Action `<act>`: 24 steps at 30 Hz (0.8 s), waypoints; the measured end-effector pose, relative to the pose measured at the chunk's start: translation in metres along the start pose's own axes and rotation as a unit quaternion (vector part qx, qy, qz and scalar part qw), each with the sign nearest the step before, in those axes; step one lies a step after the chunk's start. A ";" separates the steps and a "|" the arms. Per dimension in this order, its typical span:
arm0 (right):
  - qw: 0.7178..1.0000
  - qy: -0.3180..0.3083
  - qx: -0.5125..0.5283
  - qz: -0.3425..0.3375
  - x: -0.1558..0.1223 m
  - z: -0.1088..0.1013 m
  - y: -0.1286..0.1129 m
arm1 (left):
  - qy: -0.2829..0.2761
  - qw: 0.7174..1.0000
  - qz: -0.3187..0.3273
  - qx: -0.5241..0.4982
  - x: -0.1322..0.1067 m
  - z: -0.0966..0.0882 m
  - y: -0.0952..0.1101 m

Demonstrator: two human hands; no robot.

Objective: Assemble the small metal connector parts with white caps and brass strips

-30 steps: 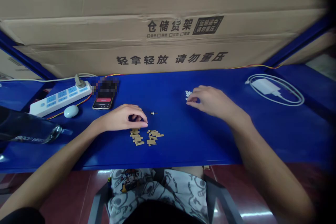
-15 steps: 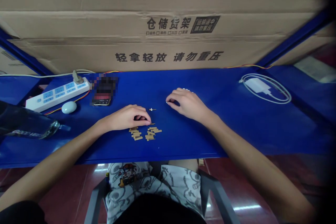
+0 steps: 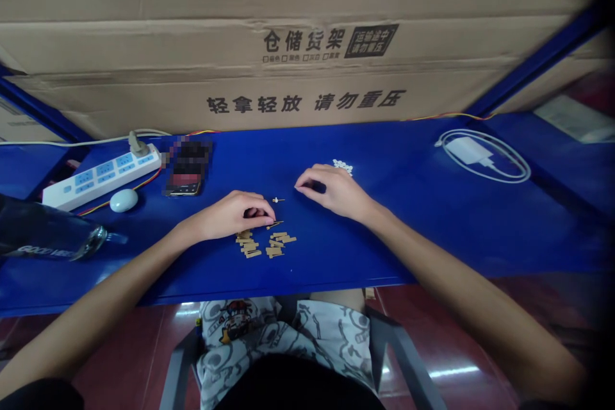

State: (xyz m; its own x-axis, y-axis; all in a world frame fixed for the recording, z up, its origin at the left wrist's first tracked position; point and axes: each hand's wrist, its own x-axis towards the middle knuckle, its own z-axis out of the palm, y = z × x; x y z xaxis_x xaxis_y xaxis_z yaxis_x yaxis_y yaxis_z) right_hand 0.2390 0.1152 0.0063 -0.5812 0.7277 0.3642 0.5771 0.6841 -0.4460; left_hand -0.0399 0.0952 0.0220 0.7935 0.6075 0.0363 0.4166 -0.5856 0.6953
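Observation:
My left hand (image 3: 243, 213) is closed in a pinch on a thin brass-coloured pin (image 3: 275, 224), which sticks out to the right of its fingertips. Just beyond lies another pin with a small white piece around it (image 3: 277, 200). My right hand (image 3: 331, 189) has thumb and forefinger pressed together over the table; whatever is between them is too small to make out. Behind its knuckles is a cluster of small white pieces (image 3: 342, 166). Two groups of brass-coloured pins, a left group (image 3: 248, 246) and a right group (image 3: 276, 245), lie near my left hand.
On the blue table (image 3: 336, 256) stand a white power strip (image 3: 103, 173), a pale oval object (image 3: 123, 200), a phone (image 3: 188, 170) and a lying dark bottle (image 3: 48, 230). At the right is a charger with coiled cable (image 3: 469, 150). Cardboard (image 3: 168, 90) closes the back.
My right hand has moved left toward my left hand, uncovering more of the white pieces. The pin at my left fingertips has tilted slightly and shows more.

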 end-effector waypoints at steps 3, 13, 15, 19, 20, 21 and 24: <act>1.000 0.007 0.028 -0.002 0.000 0.000 -0.001 | 0.015 1.000 -0.003 -0.003 0.000 0.002 0.000; 0.994 0.011 0.102 -0.045 0.000 0.003 -0.008 | 0.039 0.998 0.008 0.058 0.000 0.008 -0.004; 0.991 -0.001 0.124 -0.047 0.000 0.004 -0.010 | 0.062 0.996 0.006 0.066 0.000 0.011 -0.004; 0.988 0.003 0.152 -0.037 0.000 0.005 -0.014 | 0.119 0.992 -0.004 0.046 0.001 0.018 -0.003; 0.987 0.008 0.155 -0.034 0.000 0.005 -0.015 | 0.132 0.990 -0.007 0.042 0.001 0.019 -0.003; 0.987 0.013 0.156 -0.034 0.000 0.005 -0.017 | 0.144 0.989 -0.010 0.039 0.002 0.020 -0.002; 0.986 0.028 0.156 -0.044 0.000 0.005 -0.021 | 0.176 0.984 -0.026 0.025 0.003 0.021 -0.001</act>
State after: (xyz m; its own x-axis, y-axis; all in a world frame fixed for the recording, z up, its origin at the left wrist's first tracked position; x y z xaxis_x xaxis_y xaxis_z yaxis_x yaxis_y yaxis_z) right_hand 0.2242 0.1003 0.0112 -0.5827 0.6743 0.4537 0.3167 0.7025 -0.6374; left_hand -0.0283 0.0861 0.0064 0.5710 0.7803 0.2549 0.4809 -0.5697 0.6665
